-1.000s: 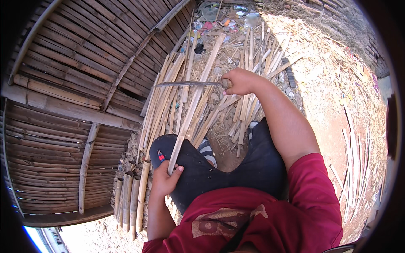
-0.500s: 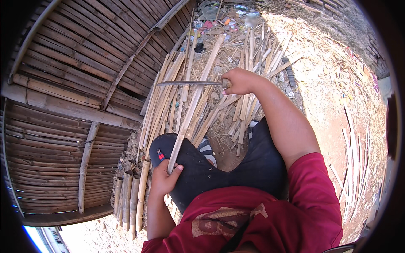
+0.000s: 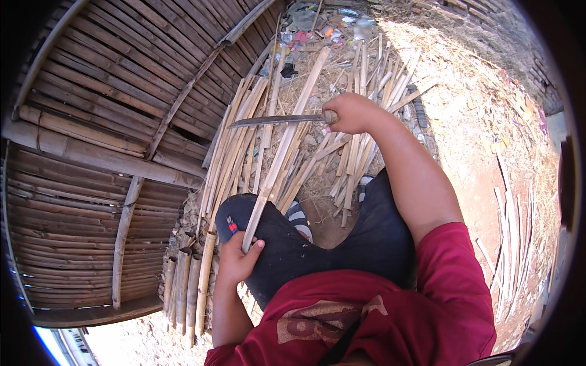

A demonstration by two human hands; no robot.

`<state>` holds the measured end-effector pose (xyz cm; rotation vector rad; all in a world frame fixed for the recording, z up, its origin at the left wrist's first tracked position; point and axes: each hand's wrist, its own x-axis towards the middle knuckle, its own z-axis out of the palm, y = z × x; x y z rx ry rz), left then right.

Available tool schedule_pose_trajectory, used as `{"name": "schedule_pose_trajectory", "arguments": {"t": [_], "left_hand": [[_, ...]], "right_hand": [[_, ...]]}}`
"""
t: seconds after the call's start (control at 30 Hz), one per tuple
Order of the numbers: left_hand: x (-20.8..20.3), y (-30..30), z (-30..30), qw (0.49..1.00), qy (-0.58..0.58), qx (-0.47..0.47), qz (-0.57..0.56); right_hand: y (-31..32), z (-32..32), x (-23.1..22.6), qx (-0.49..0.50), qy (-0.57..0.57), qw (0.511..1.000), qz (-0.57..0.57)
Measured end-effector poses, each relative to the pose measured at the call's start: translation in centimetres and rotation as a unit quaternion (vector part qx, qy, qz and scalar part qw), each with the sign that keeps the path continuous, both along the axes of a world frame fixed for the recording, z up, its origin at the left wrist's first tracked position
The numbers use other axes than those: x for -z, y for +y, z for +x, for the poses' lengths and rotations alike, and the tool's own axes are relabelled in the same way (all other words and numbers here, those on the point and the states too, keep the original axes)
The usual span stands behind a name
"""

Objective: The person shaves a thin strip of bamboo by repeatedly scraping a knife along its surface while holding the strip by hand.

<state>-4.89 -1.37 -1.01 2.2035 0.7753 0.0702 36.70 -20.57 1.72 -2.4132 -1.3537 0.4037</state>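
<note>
My left hand [image 3: 237,259] grips the near end of a long split bamboo strip [image 3: 285,145], its fingers partly hidden behind the strip. Something red is wrapped around a finger of that hand. The strip slants away from me across my left thigh. In my right hand [image 3: 349,114] is the handle of a machete [image 3: 278,120]. Its long dark blade points left and lies across the strip, toward the strip's far half; whether it bites into the bamboo I cannot tell.
Many bamboo strips [image 3: 247,110] lie on the littered ground ahead. To the left stands a slatted bamboo wall [image 3: 91,122], with several cut bamboo tubes [image 3: 183,287] beside it. More thin strips [image 3: 510,238] lie at the right. Scattered rubbish [image 3: 317,30] is at the far end.
The machete blade has turned slightly, so more of its flat side shows. My right hand has shifted a little up and away. My left hand stays nearly in place.
</note>
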Motion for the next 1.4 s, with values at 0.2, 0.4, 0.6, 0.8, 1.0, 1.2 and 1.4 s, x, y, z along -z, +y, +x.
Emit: {"name": "schedule_pose_trajectory", "arguments": {"t": [0.2,0.4,0.6,0.8,1.0,1.2,1.4], "left_hand": [[-1.1,-0.9,0.6,1.000,0.002,0.000,0.001],[-0.6,-0.7,0.2,1.000,-0.020,-0.001,-0.001],[-0.6,-0.8,0.0,1.000,-0.016,-0.006,-0.001],[0.0,-0.2,-0.3,1.000,-0.012,0.001,0.011],[0.5,-0.5,-0.5,0.999,-0.032,-0.010,0.008],[0.5,-0.2,-0.4,0.999,-0.040,-0.002,0.010],[-0.5,-0.6,-1.9,1.000,-0.022,0.004,0.005]], "right_hand": [[-0.6,1.1,0.5,0.038,0.011,0.999,0.037],[0.4,-1.1,-1.2,-0.036,-0.035,0.999,0.006],[-1.0,0.8,-1.0,0.050,-0.047,0.996,0.063],[0.2,-1.7,-0.7,-0.051,-0.112,0.987,0.103],[-0.8,1.1,-0.7,0.057,-0.005,0.989,0.133],[-0.3,-0.7,-0.9,-0.008,-0.089,0.986,0.141],[0.2,-2.2,-2.4,-0.054,-0.059,0.991,0.108]]}}
